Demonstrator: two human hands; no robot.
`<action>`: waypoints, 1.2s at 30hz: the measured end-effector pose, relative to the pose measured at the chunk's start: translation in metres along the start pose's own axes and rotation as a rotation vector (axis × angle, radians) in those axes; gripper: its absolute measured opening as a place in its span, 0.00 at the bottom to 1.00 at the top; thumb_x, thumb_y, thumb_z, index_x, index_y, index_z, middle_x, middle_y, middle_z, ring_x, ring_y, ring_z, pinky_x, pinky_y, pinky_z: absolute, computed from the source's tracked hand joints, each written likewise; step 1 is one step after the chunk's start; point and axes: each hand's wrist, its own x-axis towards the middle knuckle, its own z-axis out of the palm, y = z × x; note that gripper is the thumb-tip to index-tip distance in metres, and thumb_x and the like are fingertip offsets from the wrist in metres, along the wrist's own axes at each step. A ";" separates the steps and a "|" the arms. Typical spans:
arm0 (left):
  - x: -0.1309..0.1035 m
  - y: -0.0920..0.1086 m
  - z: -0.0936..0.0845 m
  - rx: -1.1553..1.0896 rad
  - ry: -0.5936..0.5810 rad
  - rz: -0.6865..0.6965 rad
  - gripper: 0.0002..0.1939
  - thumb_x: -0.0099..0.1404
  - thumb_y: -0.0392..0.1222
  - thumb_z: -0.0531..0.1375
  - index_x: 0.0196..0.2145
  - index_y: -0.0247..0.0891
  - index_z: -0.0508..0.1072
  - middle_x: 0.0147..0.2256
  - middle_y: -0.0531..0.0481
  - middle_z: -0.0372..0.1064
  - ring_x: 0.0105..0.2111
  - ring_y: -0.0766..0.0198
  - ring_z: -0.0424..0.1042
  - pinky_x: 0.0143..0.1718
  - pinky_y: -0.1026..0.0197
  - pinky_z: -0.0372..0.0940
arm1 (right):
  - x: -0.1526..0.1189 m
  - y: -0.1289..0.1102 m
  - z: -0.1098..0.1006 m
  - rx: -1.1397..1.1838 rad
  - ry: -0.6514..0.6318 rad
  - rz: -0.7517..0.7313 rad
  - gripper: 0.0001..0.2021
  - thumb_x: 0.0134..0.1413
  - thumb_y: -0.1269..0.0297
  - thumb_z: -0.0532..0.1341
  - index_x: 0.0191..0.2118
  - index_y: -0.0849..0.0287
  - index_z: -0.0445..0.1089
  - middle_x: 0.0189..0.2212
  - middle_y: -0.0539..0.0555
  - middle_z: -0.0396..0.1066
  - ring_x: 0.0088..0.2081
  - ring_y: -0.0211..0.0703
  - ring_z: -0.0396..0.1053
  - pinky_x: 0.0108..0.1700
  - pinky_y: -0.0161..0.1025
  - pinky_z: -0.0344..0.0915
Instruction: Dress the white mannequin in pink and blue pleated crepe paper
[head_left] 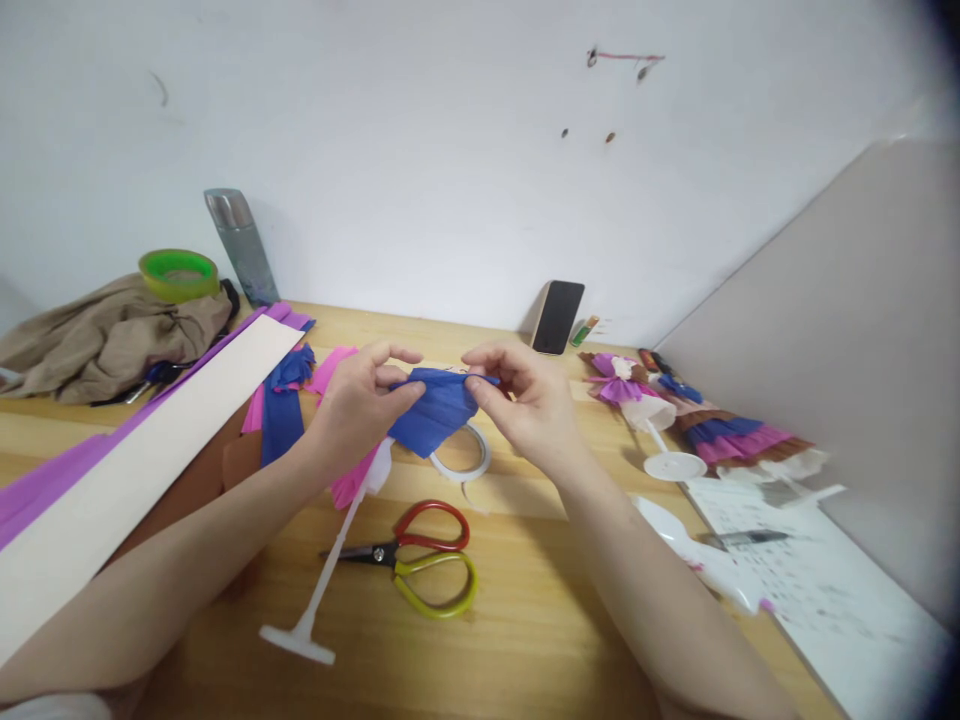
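Observation:
A piece of blue crepe paper (pixel 435 412) is stretched between my two hands above the table. My left hand (pixel 367 393) pinches its upper left edge between thumb and fingers. At the upper right corner, my right hand (pixel 525 400) grips the paper, and the top edge looks folded or rolled there. Below the paper lies a roll of white tape (pixel 480 462), partly covered by it. Scissors (pixel 427 555) with one red and one yellow handle rest nearer to me. A white plastic stand (pixel 324 590) with pink paper at its top lies beside the scissors blades.
Long strips of white paper (pixel 180 440), purple, brown and blue lie at left. Behind them are a brown cloth (pixel 105 335), green tape roll (pixel 178 275) and flask (pixel 244 245). A phone (pixel 559 315) leans on the wall. Ruffled paper dresses (pixel 731 435) and a glue gun (pixel 697 555) are at right.

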 end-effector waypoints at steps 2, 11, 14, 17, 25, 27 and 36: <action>-0.002 0.000 0.000 0.007 0.033 0.022 0.13 0.51 0.36 0.66 0.33 0.40 0.65 0.16 0.63 0.66 0.12 0.73 0.59 0.14 0.71 0.54 | 0.001 -0.001 -0.001 0.029 -0.027 -0.072 0.07 0.54 0.72 0.59 0.35 0.57 0.74 0.28 0.50 0.71 0.28 0.38 0.67 0.30 0.37 0.64; -0.005 -0.010 0.002 0.168 0.109 0.466 0.01 0.57 0.35 0.64 0.30 0.38 0.74 0.25 0.55 0.76 0.24 0.68 0.74 0.25 0.67 0.68 | 0.001 -0.002 -0.002 -0.008 -0.037 -0.191 0.15 0.58 0.75 0.56 0.40 0.51 0.79 0.27 0.51 0.69 0.30 0.39 0.67 0.30 0.37 0.64; -0.007 -0.013 0.000 0.382 0.154 0.646 0.06 0.61 0.34 0.62 0.36 0.40 0.79 0.34 0.51 0.81 0.31 0.65 0.77 0.34 0.65 0.71 | 0.000 -0.005 -0.003 -0.057 -0.009 -0.224 0.15 0.58 0.76 0.57 0.40 0.52 0.79 0.28 0.51 0.70 0.30 0.40 0.68 0.30 0.38 0.64; -0.010 -0.013 -0.001 0.491 0.176 0.671 0.08 0.63 0.35 0.62 0.38 0.42 0.80 0.37 0.51 0.82 0.33 0.63 0.79 0.38 0.64 0.72 | -0.002 -0.008 -0.004 -0.114 0.002 -0.279 0.15 0.57 0.77 0.56 0.42 0.54 0.78 0.29 0.53 0.71 0.30 0.40 0.68 0.30 0.39 0.66; -0.010 -0.004 0.001 0.157 0.066 0.391 0.10 0.55 0.38 0.69 0.37 0.42 0.82 0.30 0.52 0.80 0.23 0.66 0.73 0.25 0.65 0.69 | -0.001 -0.010 -0.004 -0.163 -0.008 -0.288 0.11 0.58 0.73 0.60 0.40 0.53 0.78 0.29 0.53 0.74 0.30 0.41 0.70 0.33 0.41 0.69; -0.009 0.000 0.000 0.050 0.018 0.233 0.12 0.52 0.40 0.70 0.36 0.41 0.82 0.26 0.53 0.77 0.18 0.69 0.68 0.18 0.65 0.64 | 0.000 -0.010 -0.005 -0.144 0.001 -0.305 0.11 0.57 0.74 0.60 0.40 0.53 0.78 0.29 0.52 0.75 0.30 0.41 0.70 0.33 0.40 0.69; -0.006 0.010 -0.006 -0.144 -0.067 -0.065 0.14 0.47 0.36 0.70 0.35 0.39 0.80 0.16 0.58 0.68 0.12 0.74 0.58 0.13 0.69 0.52 | 0.001 -0.009 -0.007 -0.110 -0.011 -0.318 0.11 0.57 0.73 0.61 0.41 0.53 0.78 0.30 0.53 0.76 0.29 0.40 0.70 0.30 0.38 0.67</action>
